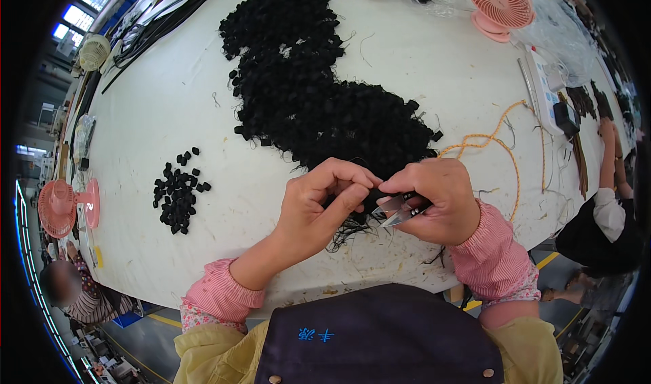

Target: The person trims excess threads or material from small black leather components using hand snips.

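A large heap of small black pieces with loose threads (285,79) covers the middle of the white table (156,92). At its near edge my left hand (319,208) is closed in a pinch on a small black piece (369,201), partly hidden by the fingers. My right hand (441,201) is closed round metal thread snips with black handles (397,211), blades pointing left, and its thumb and fingertip meet my left fingertips at the piece. A separate small pile of black cubes (178,194) lies to the left.
Pink fans (57,208) (498,8) stand left and back right. Orange cord (515,180), a power strip (542,86), plastic bags (566,38) and black strips (159,11) lie around the table. Co-workers sit at left (95,296) and right (603,214).
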Demonstrator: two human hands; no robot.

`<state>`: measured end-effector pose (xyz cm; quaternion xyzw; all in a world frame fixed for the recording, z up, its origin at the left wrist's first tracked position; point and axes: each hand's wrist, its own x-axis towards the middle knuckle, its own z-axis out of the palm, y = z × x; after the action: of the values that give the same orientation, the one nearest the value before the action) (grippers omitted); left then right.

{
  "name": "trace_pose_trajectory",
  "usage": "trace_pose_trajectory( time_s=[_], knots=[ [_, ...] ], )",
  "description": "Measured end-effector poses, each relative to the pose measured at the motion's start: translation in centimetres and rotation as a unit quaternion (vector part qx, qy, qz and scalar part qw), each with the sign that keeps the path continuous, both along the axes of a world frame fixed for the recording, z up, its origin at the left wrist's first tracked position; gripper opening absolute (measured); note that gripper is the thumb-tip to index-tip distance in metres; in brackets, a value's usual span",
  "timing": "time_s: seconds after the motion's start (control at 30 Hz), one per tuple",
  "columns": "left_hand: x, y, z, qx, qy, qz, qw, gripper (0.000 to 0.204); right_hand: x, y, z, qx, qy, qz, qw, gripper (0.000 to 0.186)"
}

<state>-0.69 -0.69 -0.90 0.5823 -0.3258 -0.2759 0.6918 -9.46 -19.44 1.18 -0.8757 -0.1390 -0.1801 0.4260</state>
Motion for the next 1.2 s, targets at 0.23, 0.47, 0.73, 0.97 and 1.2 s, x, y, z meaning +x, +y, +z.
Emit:
trace_pose_trajectory(
  time_s=[0.23,0.47,0.73,0.97,1.2],
  knots=[
    [-0.4,0.0,0.0,0.006,0.087,0.001,0.996,0.007,-0.1,0.7,-1.2,-0.065,-0.065,-0.025,0.995,0.038],
    [0.0,0.3,-0.3,0.026,-0.021,0.043,0.998,0.007,0.3,-0.3,0.6,0.037,0.059,-0.049,0.996,0.024],
    [-0.1,0.6,-0.3,0.069,-0.134,0.045,0.988,0.009,0.1,0.2,0.9,0.089,0.128,-0.046,0.987,0.023],
    [-0.7,0.0,-0.7,0.026,-0.143,0.071,0.987,0.007,-0.1,0.8,-0.7,-0.052,-0.009,-0.035,0.998,0.034],
    [-0.9,-0.2,-0.4,-0.004,0.028,0.033,0.999,0.010,-0.1,0.8,-0.8,-0.106,-0.052,-0.030,0.993,0.039]
  ],
)
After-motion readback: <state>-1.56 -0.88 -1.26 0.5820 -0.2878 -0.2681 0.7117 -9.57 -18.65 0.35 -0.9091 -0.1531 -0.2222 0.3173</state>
